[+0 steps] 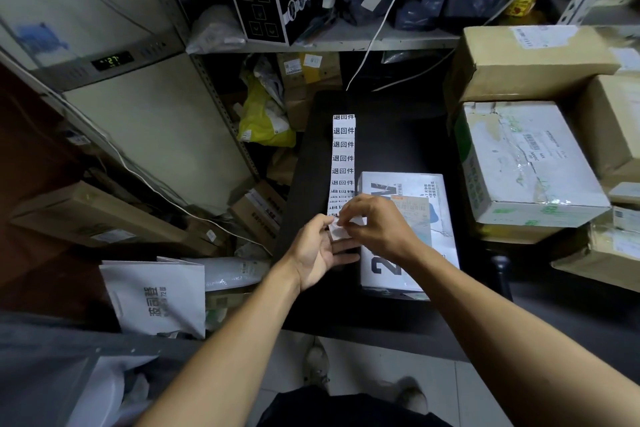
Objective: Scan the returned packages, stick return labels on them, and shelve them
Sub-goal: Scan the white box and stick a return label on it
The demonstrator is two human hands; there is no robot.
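Peeling at the near end of the label strip [343,163], my right hand [375,220] pinches one label [337,230] while my left hand [317,250] supports its backing, fingers loosely around it. Both grips hover mid-frame above the black table [388,135], just left of the white package [415,204].

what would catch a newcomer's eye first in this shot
First, the two hands at centre: the left hand and right hand pinch the near end of a long strip of return labels that runs away across the black table. Just right of the strip lies a white package, with taped cartons stacked at the right.
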